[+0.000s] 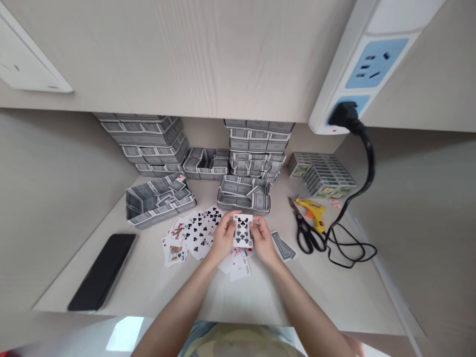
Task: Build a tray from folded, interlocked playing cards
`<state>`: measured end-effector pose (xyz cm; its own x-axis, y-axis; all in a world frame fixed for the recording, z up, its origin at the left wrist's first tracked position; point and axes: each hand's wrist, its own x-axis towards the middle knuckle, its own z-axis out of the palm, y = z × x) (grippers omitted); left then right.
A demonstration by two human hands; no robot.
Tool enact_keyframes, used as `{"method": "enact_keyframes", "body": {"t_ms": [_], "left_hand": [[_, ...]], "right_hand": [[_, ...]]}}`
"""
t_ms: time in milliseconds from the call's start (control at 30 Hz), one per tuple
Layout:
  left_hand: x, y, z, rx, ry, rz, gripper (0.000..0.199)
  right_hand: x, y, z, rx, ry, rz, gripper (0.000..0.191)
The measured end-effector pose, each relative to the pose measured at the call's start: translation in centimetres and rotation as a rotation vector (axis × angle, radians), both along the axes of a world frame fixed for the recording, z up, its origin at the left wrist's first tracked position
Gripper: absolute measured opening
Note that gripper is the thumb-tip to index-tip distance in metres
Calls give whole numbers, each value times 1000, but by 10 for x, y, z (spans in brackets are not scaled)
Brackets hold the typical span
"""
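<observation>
Between my two hands is a ten of clubs card [243, 231], face up above the desk. My left hand [223, 236] pinches its left edge, and my right hand [262, 239] grips its right edge. Whether more cards lie behind it, I cannot tell. Face-up cards [199, 230], mostly clubs, fan out left of my hands, with a king [175, 253] at their near end. Red-suited cards [238, 265] lie below the held card. A few face-down cards [284, 246] rest just right of my right hand.
Boxes built of folded cards stand behind: an open one [159, 201] left, another [243, 193] centre, tall stacks [258, 144] at the back. A black phone [102, 272] lies left. Scissors [307, 235], a yellow glue gun [314, 213] and a black cable [372, 163] are right.
</observation>
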<state>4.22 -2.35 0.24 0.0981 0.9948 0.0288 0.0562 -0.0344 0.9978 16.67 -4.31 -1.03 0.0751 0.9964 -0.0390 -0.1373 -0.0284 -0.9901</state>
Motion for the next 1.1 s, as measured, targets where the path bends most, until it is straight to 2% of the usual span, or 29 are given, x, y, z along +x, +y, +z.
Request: {"method": "enact_keyframes", "body": {"t_ms": [200, 500, 667, 800, 1100], "left_hand": [[2, -2, 2, -87, -82, 15, 30], [2, 5, -3, -45, -19, 93, 22], [1, 1, -5, -39, 53, 143, 23], [0, -3, -5, -48, 33, 139, 25], [-1, -3, -4, -72, 10, 106, 22]], "right_hand": [[-3, 0, 3, -26, 80, 1, 26], [-7, 1, 5, -27, 108, 0, 27], [-7, -1, 4, -57, 117, 106, 35], [-10, -4, 7, -74, 143, 177, 38], [-11, -3, 10, -68, 169, 143, 30]]}}
